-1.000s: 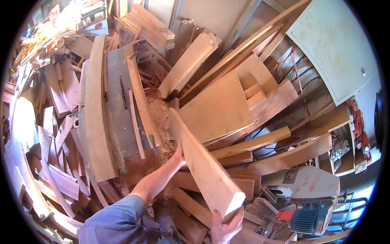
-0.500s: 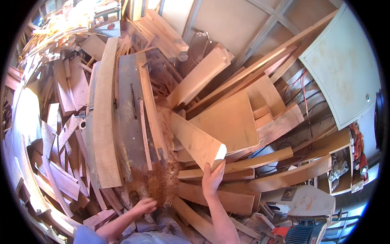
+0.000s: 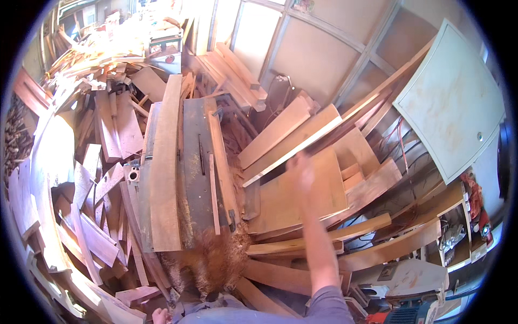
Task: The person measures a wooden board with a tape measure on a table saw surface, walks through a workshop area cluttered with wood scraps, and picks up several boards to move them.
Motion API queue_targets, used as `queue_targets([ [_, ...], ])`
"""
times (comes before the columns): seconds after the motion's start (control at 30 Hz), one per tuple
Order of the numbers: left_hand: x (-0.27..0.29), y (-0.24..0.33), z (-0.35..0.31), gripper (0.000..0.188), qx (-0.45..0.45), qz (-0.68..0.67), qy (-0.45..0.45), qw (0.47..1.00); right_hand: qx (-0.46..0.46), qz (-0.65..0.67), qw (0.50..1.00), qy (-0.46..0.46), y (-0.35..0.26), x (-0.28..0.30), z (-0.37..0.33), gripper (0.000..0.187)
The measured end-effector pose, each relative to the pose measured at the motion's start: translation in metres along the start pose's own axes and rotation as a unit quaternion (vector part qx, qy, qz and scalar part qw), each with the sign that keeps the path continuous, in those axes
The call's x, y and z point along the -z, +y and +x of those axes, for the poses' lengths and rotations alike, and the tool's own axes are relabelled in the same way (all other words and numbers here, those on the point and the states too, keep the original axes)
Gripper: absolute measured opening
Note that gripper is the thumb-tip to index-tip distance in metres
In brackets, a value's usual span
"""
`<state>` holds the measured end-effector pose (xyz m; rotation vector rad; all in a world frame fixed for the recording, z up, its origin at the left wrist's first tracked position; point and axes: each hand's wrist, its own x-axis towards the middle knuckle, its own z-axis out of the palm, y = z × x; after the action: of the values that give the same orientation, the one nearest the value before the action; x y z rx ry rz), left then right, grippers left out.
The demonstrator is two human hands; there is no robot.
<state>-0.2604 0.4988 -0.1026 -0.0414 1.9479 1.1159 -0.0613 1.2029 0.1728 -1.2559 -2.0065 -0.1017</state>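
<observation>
Long pale plank (image 3: 294, 148): lying slantwise on the heap of leaning boards, upper end toward the grey wall panels (image 3: 324, 54), lower end beside the grey machine surface (image 3: 197, 162).

Right hand (image 3: 302, 171): raised on an outstretched arm, blurred, seen just below the plank's lower edge; whether it touches the plank, and how far it is open, cannot be told. Half a second earlier a short board was gripped at its end by this hand; no such board is held now.

Left hand (image 3: 158, 315): only a part is seen at the lower edge, state not discernible; earlier it was laid near the sawdust pile (image 3: 216, 259).

Broad board (image 3: 164, 167): laid lengthwise along the surface's left edge.
</observation>
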Motion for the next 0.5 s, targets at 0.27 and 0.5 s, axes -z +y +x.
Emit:
queue_targets([
  [0.27,0.010,-0.075,0.006,0.018,-0.029,0.231,-0.032,0.972,-0.240,0.262,0.844,-0.402,-0.018,-0.045,-0.430,0.022],
  [0.5,0.033,-0.105,0.004,0.016,-0.093,0.300,-0.062,0.947,-0.200,0.091,0.715,-0.664,-0.008,0.040,-0.578,0.030],
])
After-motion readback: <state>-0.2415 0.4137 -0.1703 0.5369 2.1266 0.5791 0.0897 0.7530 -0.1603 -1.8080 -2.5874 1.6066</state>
